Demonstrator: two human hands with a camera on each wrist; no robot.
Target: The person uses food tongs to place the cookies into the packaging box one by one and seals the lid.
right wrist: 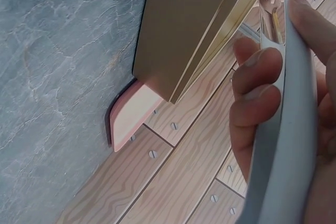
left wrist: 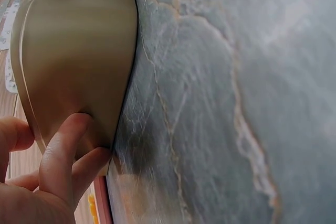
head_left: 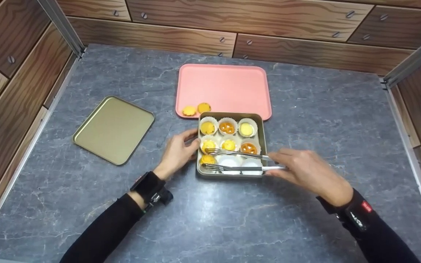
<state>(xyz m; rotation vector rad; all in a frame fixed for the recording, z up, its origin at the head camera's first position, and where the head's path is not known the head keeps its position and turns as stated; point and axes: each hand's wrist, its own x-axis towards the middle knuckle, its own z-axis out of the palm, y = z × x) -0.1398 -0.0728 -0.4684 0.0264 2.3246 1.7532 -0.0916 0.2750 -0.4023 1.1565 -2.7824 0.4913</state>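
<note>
A gold metal tin holds white paper cups with small pastries, some yellow, some orange-topped. My right hand grips metal serving tongs whose fork-like tips are spread over the tin's left front. Between or just above those tips sits a ridged yellow pastry in the front left cup; whether they touch it I cannot tell. Two front cups, a middle cup and the right one beneath the tongs, show white inside. My left hand rests its fingertips against the tin's left outer wall, thumb near the rim.
Behind the tin lies a pink tray, its front edge partly hidden by the tin. A scalloped yellow pastry and a round one sit at its front left. The gold lid lies left. Wood-patterned walls bound the table.
</note>
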